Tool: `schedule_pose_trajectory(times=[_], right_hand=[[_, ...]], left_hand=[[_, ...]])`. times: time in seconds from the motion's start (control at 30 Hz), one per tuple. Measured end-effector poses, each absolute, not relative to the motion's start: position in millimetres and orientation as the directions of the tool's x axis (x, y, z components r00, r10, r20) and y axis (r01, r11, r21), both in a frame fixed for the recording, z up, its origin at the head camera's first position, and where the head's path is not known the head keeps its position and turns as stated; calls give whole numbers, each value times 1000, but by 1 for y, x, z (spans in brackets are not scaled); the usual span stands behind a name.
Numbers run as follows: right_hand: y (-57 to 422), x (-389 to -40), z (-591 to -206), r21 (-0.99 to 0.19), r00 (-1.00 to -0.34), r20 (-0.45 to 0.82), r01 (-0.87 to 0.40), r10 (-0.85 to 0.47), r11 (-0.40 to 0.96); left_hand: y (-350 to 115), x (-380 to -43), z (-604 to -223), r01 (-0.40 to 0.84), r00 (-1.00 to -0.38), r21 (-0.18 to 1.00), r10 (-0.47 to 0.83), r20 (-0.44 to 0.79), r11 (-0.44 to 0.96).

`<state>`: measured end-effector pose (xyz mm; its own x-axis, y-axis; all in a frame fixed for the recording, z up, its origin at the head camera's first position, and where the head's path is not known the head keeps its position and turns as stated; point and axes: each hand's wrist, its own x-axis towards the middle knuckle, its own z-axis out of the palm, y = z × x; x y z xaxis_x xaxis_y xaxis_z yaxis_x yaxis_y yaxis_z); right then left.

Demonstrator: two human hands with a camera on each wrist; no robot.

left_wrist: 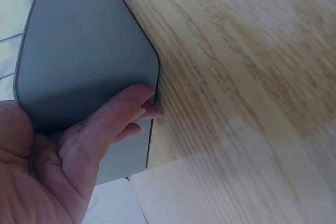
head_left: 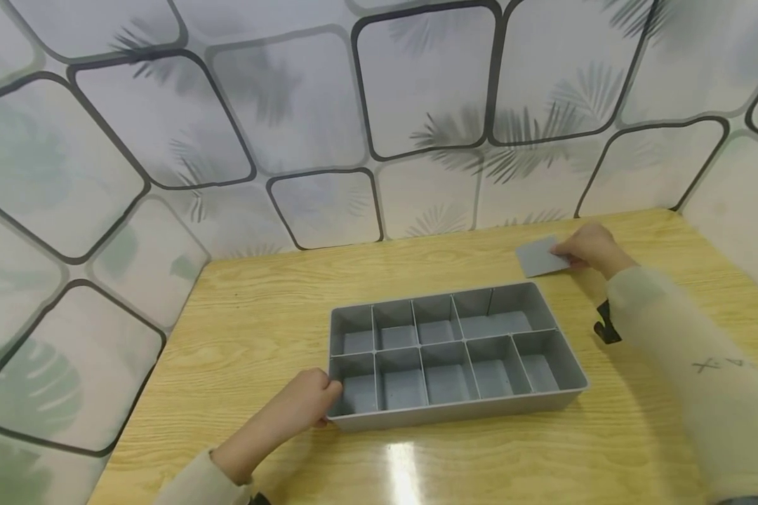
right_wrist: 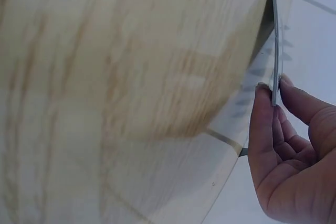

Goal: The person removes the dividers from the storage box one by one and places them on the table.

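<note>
A grey divided storage box (head_left: 457,412) stands on the table, its compartments in two rows. My left hand (head_left: 308,398) grips its front left corner at the rim. In the left wrist view, the fingers of that hand (left_wrist: 89,145) lie along the box's outer wall (left_wrist: 84,35), fingertips near the tabletop. Behind the box's far right corner, my right hand (head_left: 594,249) holds a thin grey rectangular plate (head_left: 539,258). The right wrist view shows thumb and fingers (right_wrist: 294,166) pinching the plate (right_wrist: 274,40) at one end, with the plate seen edge-on.
The light wood-grain table (head_left: 253,308) extends around the box. Patterned curtain-like panels (head_left: 303,112) enclose the back and sides. Light from above reflects on the tabletop in front of the box. A black strap (head_left: 606,324) shows at the right wrist.
</note>
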<state>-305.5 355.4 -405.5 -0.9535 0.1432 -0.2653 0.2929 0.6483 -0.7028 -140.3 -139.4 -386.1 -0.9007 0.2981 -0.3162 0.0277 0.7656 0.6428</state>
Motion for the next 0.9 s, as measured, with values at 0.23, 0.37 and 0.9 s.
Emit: schedule_pose_trajectory(times=[0.23, 0.37, 0.9], right_hand=[[356, -301, -405, -602, -959, -253, 262, 131, 754], [357, -302, -402, -605, -961, -255, 248, 110, 757], [350, -290, -379, -581, -908, -418, 246, -26, 776]], left_hand=[[-142, -141, -390, 31, -891, 655, 319, -324, 755], [-141, -140, -390, 22, -896, 663, 309, -319, 748], [-142, -142, -392, 40, -901, 648, 308, -306, 761]])
